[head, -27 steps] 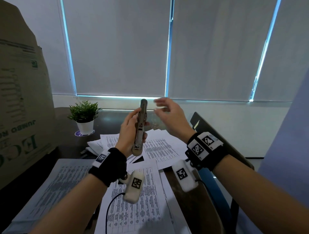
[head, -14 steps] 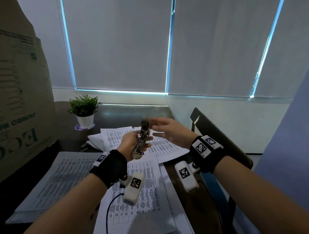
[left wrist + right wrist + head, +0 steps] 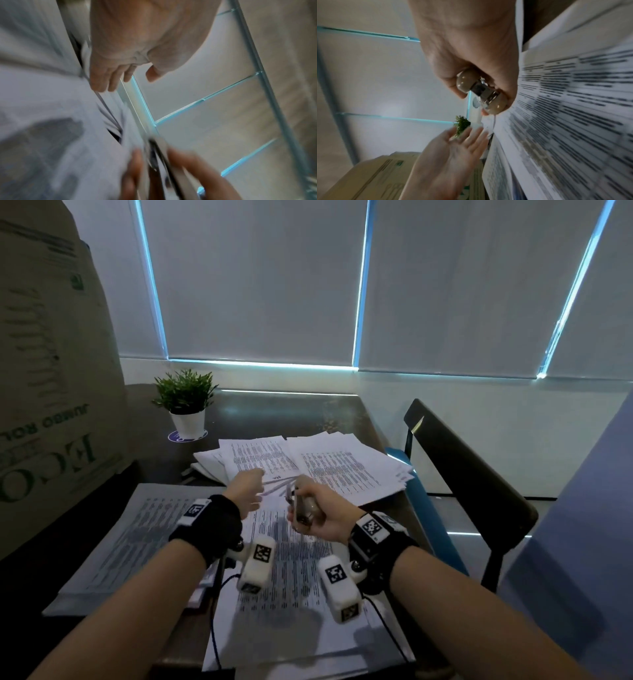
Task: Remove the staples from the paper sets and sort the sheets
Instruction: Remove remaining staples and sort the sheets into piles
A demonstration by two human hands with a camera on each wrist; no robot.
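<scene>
A cardboard box [image 3: 51,392] stands at nine o'clock on the tabletop [image 3: 291,409], a potted plant [image 3: 186,402] at eleven. The left hand [image 3: 245,491] hovers over the printed sheets [image 3: 294,559], fingers relaxed and empty. Just beside it at three o'clock, the right hand [image 3: 320,517] grips the staple remover [image 3: 301,508] above the sheets.

a potted plant [image 3: 185,402] on the dark table [image 3: 291,412] — cardboard box [image 3: 51,371] left, black chair [image 3: 462,460] right.
</scene>
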